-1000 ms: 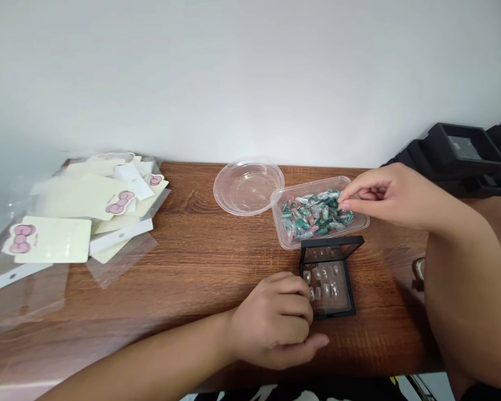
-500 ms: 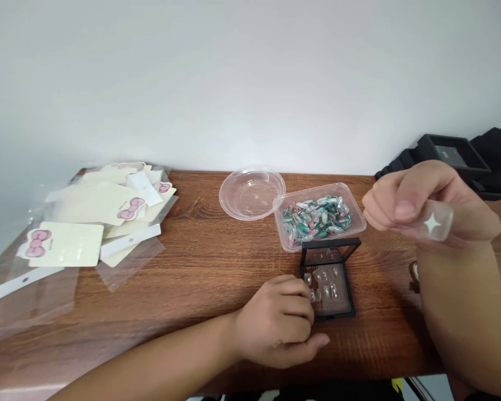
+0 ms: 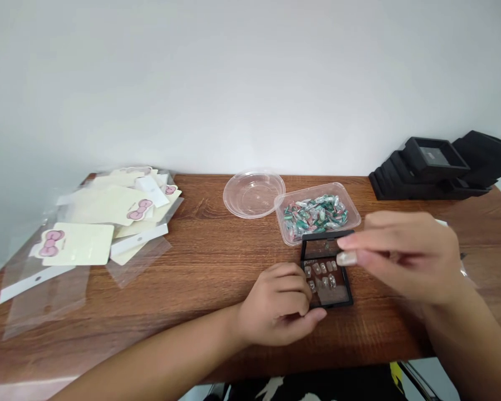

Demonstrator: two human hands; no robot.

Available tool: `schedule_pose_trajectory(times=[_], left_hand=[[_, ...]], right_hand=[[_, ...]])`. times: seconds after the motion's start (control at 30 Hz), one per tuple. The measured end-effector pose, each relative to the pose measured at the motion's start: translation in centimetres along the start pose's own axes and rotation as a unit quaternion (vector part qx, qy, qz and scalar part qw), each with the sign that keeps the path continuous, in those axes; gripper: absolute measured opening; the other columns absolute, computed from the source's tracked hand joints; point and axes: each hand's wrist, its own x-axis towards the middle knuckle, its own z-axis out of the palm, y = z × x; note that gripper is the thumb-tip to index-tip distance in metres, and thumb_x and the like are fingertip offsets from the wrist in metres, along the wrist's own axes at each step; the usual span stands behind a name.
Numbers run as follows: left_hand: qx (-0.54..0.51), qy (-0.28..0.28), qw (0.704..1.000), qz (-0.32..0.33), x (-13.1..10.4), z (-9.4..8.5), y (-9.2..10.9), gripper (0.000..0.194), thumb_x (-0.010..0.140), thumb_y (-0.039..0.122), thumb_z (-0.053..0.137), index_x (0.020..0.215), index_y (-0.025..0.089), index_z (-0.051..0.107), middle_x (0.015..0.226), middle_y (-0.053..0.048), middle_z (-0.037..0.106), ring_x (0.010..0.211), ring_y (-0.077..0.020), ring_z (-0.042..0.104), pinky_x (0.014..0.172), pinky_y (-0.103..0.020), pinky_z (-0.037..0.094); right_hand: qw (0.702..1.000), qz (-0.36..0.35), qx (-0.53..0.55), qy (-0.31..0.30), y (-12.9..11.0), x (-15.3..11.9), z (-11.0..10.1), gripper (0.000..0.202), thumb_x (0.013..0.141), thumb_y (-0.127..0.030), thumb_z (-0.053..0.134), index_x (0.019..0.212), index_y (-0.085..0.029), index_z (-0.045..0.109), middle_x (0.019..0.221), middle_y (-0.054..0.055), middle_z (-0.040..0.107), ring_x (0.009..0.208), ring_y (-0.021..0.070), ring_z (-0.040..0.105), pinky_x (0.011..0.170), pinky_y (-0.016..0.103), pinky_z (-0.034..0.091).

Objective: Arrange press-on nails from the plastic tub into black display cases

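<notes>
Thumb and fingertip of my right hand [image 3: 350, 252] close in a pinch grip on a clear nail tip [image 3: 346, 258], right of centre, just above the open black case [image 3: 329, 292]. My left hand [image 3: 278, 305], loosely curled, touches the case's left edge, its grip around nothing I can make out.

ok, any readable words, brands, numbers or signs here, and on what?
Nothing legible.
Front cream card with pink bow: tiny print beside the bow, too small.
Cream card with pink bow behind it: same, too small.
Open black case with clear window: pale marks near the hinge, can't tell if lettering.
</notes>
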Motion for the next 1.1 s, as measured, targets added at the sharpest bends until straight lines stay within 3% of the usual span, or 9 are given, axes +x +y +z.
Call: schedule_pose_trajectory(times=[0.13,0.23,0.33,0.57,1.1], left_hand=[[0.0,0.004,1.0,-0.001,-0.1,0.1,-0.1,0.029,0.085,0.018,0.069,0.063,0.019,0.049,0.062,0.002,0.063,0.063,-0.0112,0.055,0.063,-0.024,0.048],[-0.004,0.002,1.0,0.002,-0.2,0.3,-0.1,0.031,0.085,0.018,0.069,0.062,0.018,0.049,0.062,0.002,0.062,0.063,-0.0113,0.054,0.062,-0.024,0.048],[-0.005,0.001,1.0,0.002,-0.3,0.4,-0.2,0.031,0.086,0.017,0.068,0.061,0.018,0.049,0.061,0.002,0.062,0.063,-0.0115,0.054,0.062,-0.024,0.047],[0.008,-0.004,1.0,0.001,-0.2,0.4,-0.1,0.031,0.087,0.017,0.066,0.06,0.018,0.051,0.06,0.002,0.062,0.061,-0.0112,0.054,0.06,-0.024,0.046],[0.014,-0.037,0.999,-0.012,-0.2,0.6,-0.3,0.033,0.087,0.018,0.067,0.059,0.017,0.051,0.058,0.002,0.06,0.059,-0.0105,0.052,0.058,-0.024,0.043]], right_hand=[[0.987,-0.025,-0.16,0.021,-0.4,-5.3,0.8,0.021,0.089,-0.009,0.06,0.099,-0.021,0.073,0.053,-0.005,0.046,0.048,0.0097,0.041,0.045,0.023,0.034],[0.974,-0.004,-0.217,0.056,0.5,-9.3,2.0,0.021,0.086,-0.006,0.063,0.098,-0.019,0.073,0.055,-0.005,0.05,0.047,0.0088,0.045,0.046,0.022,0.038],[0.968,0.008,-0.246,0.048,1.4,-11.6,3.1,0.02,0.085,-0.007,0.066,0.099,-0.019,0.073,0.057,-0.003,0.057,0.049,0.0092,0.051,0.049,0.022,0.042],[0.941,-0.004,-0.339,0.019,2.0,-11.9,4.4,0.016,0.088,-0.012,0.064,0.095,-0.02,0.076,0.056,-0.002,0.057,0.05,0.01,0.052,0.052,0.024,0.044],[0.915,0.016,-0.401,-0.024,2.4,-11.8,5.1,0.016,0.091,-0.015,0.061,0.091,-0.017,0.077,0.053,-0.002,0.054,0.052,0.0117,0.051,0.054,0.027,0.039]])
